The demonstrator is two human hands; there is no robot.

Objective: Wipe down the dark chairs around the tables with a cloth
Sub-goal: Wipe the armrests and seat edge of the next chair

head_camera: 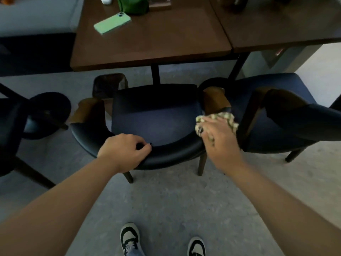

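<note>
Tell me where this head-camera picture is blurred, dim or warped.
Head view: the right hand and its patterned cloth are motion-blurred; the left hand on the dark padded chair back is sharper; the chair's seat is dim with little detail; the wide lens bows the brown wooden table edges.

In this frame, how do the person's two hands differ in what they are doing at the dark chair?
The left hand grips the dark padded chair backrest with curled fingers and holds no cloth. The right hand lies flatter, pressing the crumpled pale patterned cloth against the chair's right side near the brown wooden armrest. Both are bare and on the same chair.
</note>
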